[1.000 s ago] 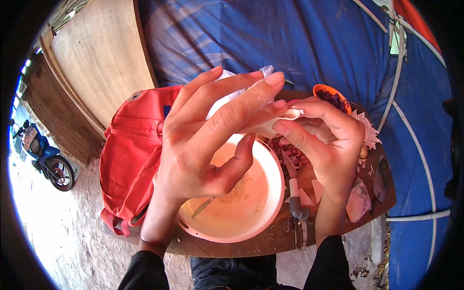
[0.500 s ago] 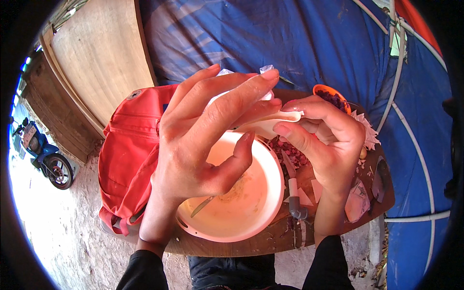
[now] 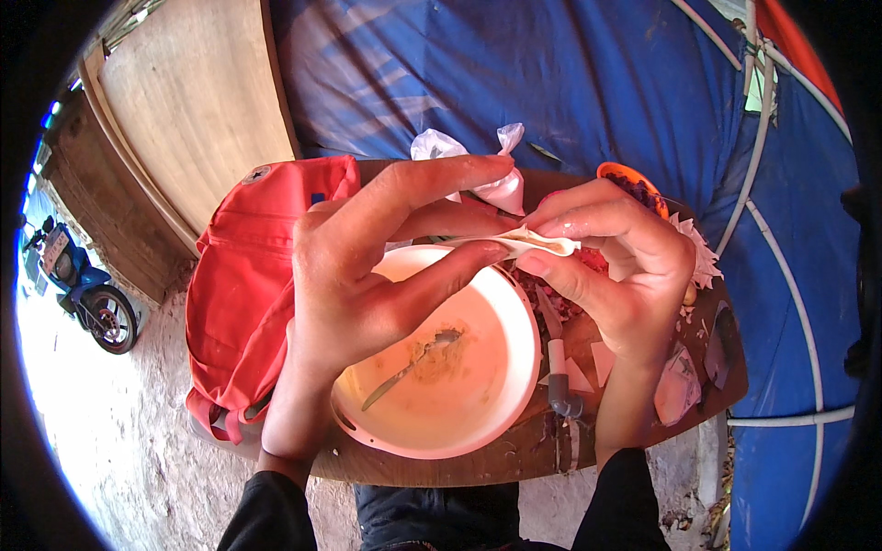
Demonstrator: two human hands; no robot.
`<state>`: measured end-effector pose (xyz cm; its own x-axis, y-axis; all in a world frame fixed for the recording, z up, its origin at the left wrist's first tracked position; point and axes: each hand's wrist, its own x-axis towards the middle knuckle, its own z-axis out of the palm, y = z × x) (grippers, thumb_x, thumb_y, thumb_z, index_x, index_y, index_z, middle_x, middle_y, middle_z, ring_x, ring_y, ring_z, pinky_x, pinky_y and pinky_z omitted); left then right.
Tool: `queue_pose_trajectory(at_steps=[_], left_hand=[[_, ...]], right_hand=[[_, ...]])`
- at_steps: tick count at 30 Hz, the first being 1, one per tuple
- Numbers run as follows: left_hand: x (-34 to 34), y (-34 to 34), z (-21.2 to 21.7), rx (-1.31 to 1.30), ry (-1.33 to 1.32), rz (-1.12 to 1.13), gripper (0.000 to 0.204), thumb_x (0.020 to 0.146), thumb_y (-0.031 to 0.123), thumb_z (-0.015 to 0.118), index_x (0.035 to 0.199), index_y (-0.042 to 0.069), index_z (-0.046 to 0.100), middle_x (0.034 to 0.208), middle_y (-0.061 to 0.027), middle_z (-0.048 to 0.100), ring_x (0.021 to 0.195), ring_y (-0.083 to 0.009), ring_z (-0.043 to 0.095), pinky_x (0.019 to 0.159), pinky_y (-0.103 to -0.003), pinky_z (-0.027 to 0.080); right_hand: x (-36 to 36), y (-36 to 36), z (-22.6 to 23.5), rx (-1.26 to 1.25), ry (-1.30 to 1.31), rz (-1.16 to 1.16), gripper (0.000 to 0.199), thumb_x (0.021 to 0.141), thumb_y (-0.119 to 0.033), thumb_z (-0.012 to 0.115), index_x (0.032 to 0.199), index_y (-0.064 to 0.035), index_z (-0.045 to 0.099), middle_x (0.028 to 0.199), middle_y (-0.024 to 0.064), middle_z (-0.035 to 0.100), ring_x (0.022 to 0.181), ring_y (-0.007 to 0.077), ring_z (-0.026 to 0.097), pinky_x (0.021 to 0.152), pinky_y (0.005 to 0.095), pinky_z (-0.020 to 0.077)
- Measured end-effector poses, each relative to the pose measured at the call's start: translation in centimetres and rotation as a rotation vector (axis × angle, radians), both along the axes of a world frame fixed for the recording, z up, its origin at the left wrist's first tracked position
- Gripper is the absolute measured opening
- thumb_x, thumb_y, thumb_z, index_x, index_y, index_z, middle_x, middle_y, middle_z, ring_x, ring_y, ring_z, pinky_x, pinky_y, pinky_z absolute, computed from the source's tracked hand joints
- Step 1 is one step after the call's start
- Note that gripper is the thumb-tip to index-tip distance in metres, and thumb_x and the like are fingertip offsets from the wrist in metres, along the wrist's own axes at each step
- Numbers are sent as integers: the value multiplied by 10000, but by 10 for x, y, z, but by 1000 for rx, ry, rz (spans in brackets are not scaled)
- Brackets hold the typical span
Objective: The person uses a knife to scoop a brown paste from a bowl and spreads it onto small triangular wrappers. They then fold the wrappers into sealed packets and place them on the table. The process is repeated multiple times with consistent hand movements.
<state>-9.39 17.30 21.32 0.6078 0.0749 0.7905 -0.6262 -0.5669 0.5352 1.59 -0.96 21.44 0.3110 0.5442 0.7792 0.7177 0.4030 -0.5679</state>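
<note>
Above one white basin, far side (one spoon inside), I have left hand and right hand pinching one pale sheet; far right, one orange bowl holds purple pieces.

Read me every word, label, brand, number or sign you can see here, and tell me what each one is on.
No text can be read.
Small pale panel on the blue motorbike with black tyres: marks too small and blurred to read.
Round grey badge on the red fabric backpack: no legible lettering.
Folded off-white sheet between left hand and right hand: no lettering visible.
</note>
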Motion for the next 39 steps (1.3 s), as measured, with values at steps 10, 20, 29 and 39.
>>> queue_pose_trajectory(at_steps=[10,20,29,39], left_hand=[[7,7,-3,166,-145,-57,508,779,-117,778,1251,-92,592,1023,-157,763,953,-217,747,865,-322,570],[7,5,-6,134,-111,-14,524,786,-136,763,1274,-87,577,1059,-162,751,975,-235,747,883,-337,583],[11,4,-9,13,-134,7,512,791,-147,751,1267,-94,573,1012,-182,757,970,-241,749,871,-333,594],[14,6,-8,63,-181,-15,500,794,-145,747,1259,-111,569,958,-189,762,955,-245,753,846,-316,597]], right_hand=[[9,5,-2,-9,-146,-75,243,710,48,865,921,-11,760,947,112,722,816,157,695,708,264,542],[9,9,-8,12,-112,-127,209,707,31,869,890,-13,776,880,97,740,788,163,718,675,262,550],[1,15,-9,88,171,-75,171,746,71,826,900,22,769,903,110,738,825,165,717,722,270,559],[12,8,-10,6,-94,-29,240,808,171,737,1016,67,680,1029,153,657,941,196,683,841,282,563]])
